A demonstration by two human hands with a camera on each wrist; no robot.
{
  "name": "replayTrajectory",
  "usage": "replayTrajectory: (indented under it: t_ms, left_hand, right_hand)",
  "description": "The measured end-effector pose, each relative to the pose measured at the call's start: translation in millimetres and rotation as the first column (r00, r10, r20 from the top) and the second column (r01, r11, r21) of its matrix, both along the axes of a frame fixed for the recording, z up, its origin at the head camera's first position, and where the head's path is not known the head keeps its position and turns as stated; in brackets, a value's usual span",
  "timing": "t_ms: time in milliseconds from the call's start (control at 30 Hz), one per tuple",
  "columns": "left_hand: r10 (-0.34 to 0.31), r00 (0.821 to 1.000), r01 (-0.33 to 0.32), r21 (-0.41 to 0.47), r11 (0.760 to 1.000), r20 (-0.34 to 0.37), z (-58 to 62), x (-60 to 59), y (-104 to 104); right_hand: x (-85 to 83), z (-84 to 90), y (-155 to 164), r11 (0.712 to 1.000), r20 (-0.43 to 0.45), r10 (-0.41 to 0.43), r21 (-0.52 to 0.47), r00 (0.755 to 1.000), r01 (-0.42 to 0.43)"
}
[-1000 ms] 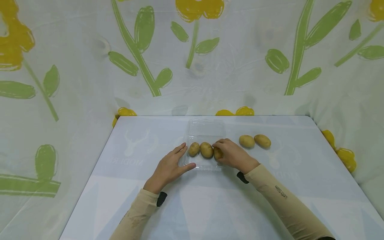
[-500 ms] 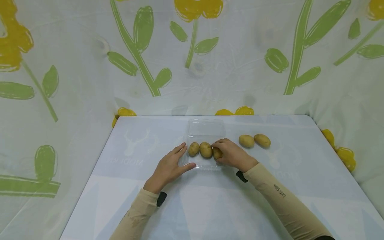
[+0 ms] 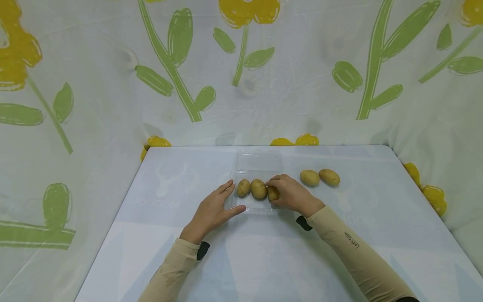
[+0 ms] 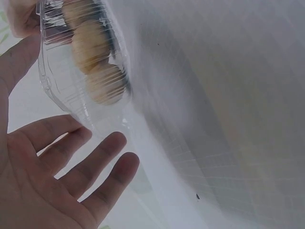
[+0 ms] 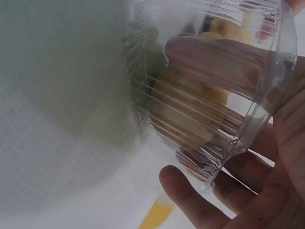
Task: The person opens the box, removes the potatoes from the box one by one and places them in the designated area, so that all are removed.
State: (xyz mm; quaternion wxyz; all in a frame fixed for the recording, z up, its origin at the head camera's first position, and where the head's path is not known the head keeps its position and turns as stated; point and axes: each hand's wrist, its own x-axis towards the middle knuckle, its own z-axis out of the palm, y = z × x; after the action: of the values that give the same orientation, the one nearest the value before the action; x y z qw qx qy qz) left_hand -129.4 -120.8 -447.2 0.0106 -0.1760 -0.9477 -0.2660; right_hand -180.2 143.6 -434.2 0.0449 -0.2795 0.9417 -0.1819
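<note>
Three potatoes sit in a row inside a clear plastic clamshell box [image 3: 260,206], whose lid [image 3: 259,161] lies folded back. My right hand [image 3: 294,194] reaches over the box's right side and grips the rightmost potato [image 3: 273,193], which it partly hides. Through the clear wall in the right wrist view, the thumb and fingers are around that potato [image 5: 183,105]. The middle potato [image 3: 258,189] and the left potato [image 3: 243,188] rest in the box. Beside the box's left wall my left hand [image 3: 213,213] is held with fingers spread, its fingertips at the wall [image 4: 62,98].
Two more potatoes, a nearer one [image 3: 310,178] and a farther-right one [image 3: 329,177], lie on the white table [image 3: 241,260] right of the box. Flower-printed cloth [image 3: 294,84] surrounds the table at the back and sides.
Almost nothing differs. The view shifts very slightly; both hands and the potatoes keep their places, with the right hand on the rightmost potato throughout.
</note>
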Motion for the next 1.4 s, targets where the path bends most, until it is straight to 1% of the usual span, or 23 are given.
replayTrajectory:
  t_ms: [133,267,400,500,667,800,933,1133,1267,1400]
  left_hand:
    - [-0.001,1.0,0.001,-0.006,1.0,0.0,0.3,0.0,0.0]
    - [-0.005,1.0,0.004,-0.013,1.0,-0.008,0.3,0.1,-0.2]
    - [-0.003,1.0,0.003,-0.008,1.0,-0.009,0.3,0.1,0.1]
    - [-0.002,1.0,0.002,-0.005,1.0,-0.01,0.4,0.3,0.3]
    - [-0.006,1.0,0.006,-0.002,1.0,-0.005,0.6,0.4,0.3]
    - [-0.012,1.0,0.012,-0.007,1.0,-0.003,1.2,0.6,0.1]
    - [-0.009,1.0,0.009,-0.004,1.0,-0.002,2.2,0.6,0.4]
    - [0.003,1.0,-0.003,-0.002,1.0,0.005,2.3,0.5,0.9]
    - [0.0,1.0,0.0,-0.005,1.0,0.001,1.8,0.2,1.3]
    - [0.001,1.0,-0.001,-0.011,1.0,0.007,1.3,-0.7,1.6]
  right_hand:
    - [0.0,0.7,0.6,1.0,-0.012,-0.009,0.019,1.0,0.01]
    - [1.0,1.8,1.8,0.999,-0.044,-0.011,0.046,0.999,0.013]
    - [2.4,4.6,2.4,0.999,-0.067,-0.018,0.03,0.998,0.02]
    - [3.5,7.0,2.0,1.0,-0.066,-0.023,0.011,0.998,0.024]
    - [6.0,10.1,2.0,0.999,-0.067,-0.036,0.019,0.997,0.037]
    - [9.0,14.0,3.0,0.999,-0.101,-0.032,0.015,0.994,0.034]
    - [10.8,18.3,5.9,1.0,-0.144,-0.027,-0.02,0.989,0.024]
    - [12.3,23.4,10.5,0.992,-0.19,-0.009,-0.123,0.982,-0.015]
    - [13.3,26.0,13.1,0.985,-0.195,-0.001,-0.171,0.981,-0.032]
    - [14.7,28.0,17.6,0.979,-0.194,-0.008,-0.202,0.981,-0.032]
